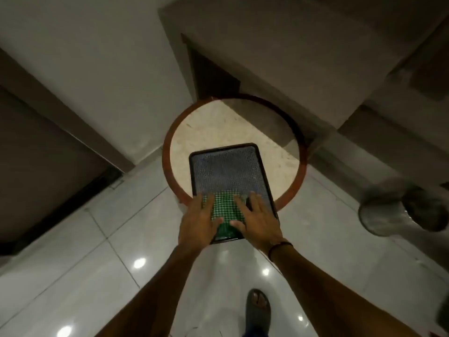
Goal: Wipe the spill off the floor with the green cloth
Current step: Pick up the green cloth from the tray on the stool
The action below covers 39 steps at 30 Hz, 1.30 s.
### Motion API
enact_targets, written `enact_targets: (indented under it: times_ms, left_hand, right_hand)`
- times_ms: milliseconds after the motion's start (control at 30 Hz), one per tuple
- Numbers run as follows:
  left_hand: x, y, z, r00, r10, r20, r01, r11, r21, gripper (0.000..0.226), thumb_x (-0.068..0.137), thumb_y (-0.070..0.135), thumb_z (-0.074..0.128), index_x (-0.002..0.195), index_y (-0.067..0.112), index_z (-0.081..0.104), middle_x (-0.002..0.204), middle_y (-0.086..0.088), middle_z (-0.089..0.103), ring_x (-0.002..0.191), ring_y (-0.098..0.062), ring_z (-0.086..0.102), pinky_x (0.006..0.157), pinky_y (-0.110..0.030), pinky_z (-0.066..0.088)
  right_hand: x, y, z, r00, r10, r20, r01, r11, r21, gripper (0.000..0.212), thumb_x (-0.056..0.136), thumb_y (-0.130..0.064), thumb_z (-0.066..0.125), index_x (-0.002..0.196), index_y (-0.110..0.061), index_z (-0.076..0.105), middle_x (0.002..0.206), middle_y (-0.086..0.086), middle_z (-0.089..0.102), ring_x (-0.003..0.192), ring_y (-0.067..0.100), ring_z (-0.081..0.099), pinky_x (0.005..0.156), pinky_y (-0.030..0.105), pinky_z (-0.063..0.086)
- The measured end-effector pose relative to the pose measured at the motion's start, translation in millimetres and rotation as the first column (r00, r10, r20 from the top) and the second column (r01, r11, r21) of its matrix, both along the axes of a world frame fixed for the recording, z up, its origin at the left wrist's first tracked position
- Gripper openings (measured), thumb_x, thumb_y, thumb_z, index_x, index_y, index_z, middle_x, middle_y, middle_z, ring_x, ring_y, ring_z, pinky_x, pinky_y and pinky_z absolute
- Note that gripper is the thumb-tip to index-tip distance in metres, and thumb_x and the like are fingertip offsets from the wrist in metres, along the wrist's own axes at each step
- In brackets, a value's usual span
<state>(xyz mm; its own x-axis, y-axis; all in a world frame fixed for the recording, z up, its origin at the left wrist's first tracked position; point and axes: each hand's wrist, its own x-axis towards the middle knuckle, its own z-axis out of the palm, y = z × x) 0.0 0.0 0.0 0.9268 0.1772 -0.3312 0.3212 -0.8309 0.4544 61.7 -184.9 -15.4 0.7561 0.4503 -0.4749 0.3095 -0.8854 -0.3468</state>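
A green checked cloth (224, 210) lies folded on the near end of a dark rectangular tray (226, 169). The tray rests on a small round table (213, 125) with a pale stone top and a reddish-brown rim. My left hand (198, 221) lies flat on the cloth's left side, fingers spread. My right hand (257, 221) lies flat on its right side, a dark band on the wrist. Both palms press on the cloth; neither hand has closed around it. No spill shows on the glossy tiled floor (97, 251).
My sandalled foot (258, 310) stands on the tiles below the table. A blurred standing fan (398, 207) is at the right. Walls, a dark door (211, 74) and a doorway (48, 166) at the left surround the table.
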Motion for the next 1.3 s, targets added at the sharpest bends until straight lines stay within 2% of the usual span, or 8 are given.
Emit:
enact_targets:
  times_ms: [167,267,400,600,800,1000,1133,1300]
  left_hand:
    - [43.1,21.6,-84.8,0.99,-0.123,-0.066,0.135,0.964,0.227,0.077,0.111,0.041,0.056,0.176,0.014,0.026,0.185,-0.016,0.02,0.174,-0.037,0.018,0.139,-0.051,0.029]
    - [54.0,24.7,-101.8,0.985,-0.169,-0.032,0.172,0.949,0.263,0.071,0.101,0.037,0.07,0.164,0.011,0.05,0.165,-0.019,0.051,0.156,-0.037,0.044,0.126,-0.05,0.042]
    - [54.8,24.1,-92.5,0.988,-0.088,0.124,0.055,0.968,0.244,0.026,0.1,0.01,0.067,0.122,0.01,0.082,0.12,-0.014,0.079,0.112,-0.031,0.071,0.101,-0.038,0.054]
    - [9.7,26.7,4.8,0.979,0.19,0.071,-0.178,0.973,-0.147,0.018,0.098,-0.001,0.068,0.11,0.005,0.08,0.117,-0.01,0.07,0.103,-0.02,0.065,0.092,-0.03,0.051]
    - [-106.7,56.2,138.1,0.936,0.352,0.026,-0.259,0.734,-0.628,0.018,0.101,-0.002,0.07,0.119,-0.005,0.072,0.127,-0.027,0.073,0.111,-0.023,0.066,0.107,-0.043,0.056]
    - [-240.9,105.7,203.9,0.91,0.412,0.038,-0.245,0.61,-0.753,0.021,0.099,0.008,0.077,0.12,0.008,0.076,0.117,-0.004,0.078,0.101,-0.015,0.072,0.086,-0.03,0.063]
    - [-317.9,136.5,228.9,0.893,0.444,-0.076,-0.319,0.504,-0.803,0.02,0.098,0.007,0.079,0.115,0.017,0.077,0.105,0.004,0.08,0.095,-0.015,0.077,0.065,-0.017,0.064]
    - [-381.7,144.9,224.4,0.85,0.454,-0.269,-0.45,0.36,-0.817,0.039,0.098,0.007,0.08,0.137,0.006,0.073,0.127,-0.013,0.082,0.116,-0.031,0.079,0.091,-0.037,0.069]
  right_hand:
    - [30.1,15.9,-68.7,0.995,0.06,0.076,-0.058,0.998,-0.039,0.077,0.113,-0.055,0.048,0.177,-0.036,0.009,0.182,0.019,0.014,0.165,0.044,0.026,0.131,0.059,0.036]
    - [29.9,21.8,-82.9,0.988,0.082,0.133,-0.074,0.995,-0.066,0.067,0.113,-0.041,0.053,0.173,-0.029,0.028,0.171,0.017,0.032,0.152,0.042,0.039,0.121,0.059,0.047]
    - [26.5,31.9,-69.2,0.995,-0.041,0.092,0.034,0.997,0.072,0.052,0.109,-0.008,0.051,0.161,-0.016,0.048,0.153,0.02,0.049,0.137,0.041,0.056,0.116,0.056,0.052]
    - [-25.6,35.3,18.9,0.965,-0.258,0.056,0.231,0.929,0.289,0.056,0.1,0.011,0.057,0.15,-0.014,0.065,0.142,0.019,0.063,0.13,0.038,0.064,0.117,0.049,0.053]
    - [-145.5,43.6,156.3,0.896,-0.442,0.046,0.362,0.786,0.5,0.045,0.101,0.01,0.062,0.139,-0.01,0.073,0.133,0.016,0.069,0.126,0.031,0.066,0.121,0.044,0.053]
    - [-285.6,77.4,236.4,0.864,-0.492,0.106,0.365,0.758,0.541,0.042,0.099,0.009,0.065,0.136,-0.009,0.075,0.13,0.016,0.072,0.123,0.03,0.068,0.114,0.032,0.051]
    - [-365.9,107.2,264.2,0.847,-0.526,0.075,0.408,0.733,0.544,0.039,0.101,0.004,0.068,0.136,-0.012,0.076,0.136,0.013,0.074,0.129,0.03,0.068,0.119,0.044,0.054]
    - [-426.9,116.0,272.6,0.803,-0.597,-0.008,0.505,0.673,0.541,0.037,0.102,0.004,0.068,0.134,-0.011,0.077,0.138,0.012,0.075,0.13,0.029,0.067,0.121,0.043,0.053]
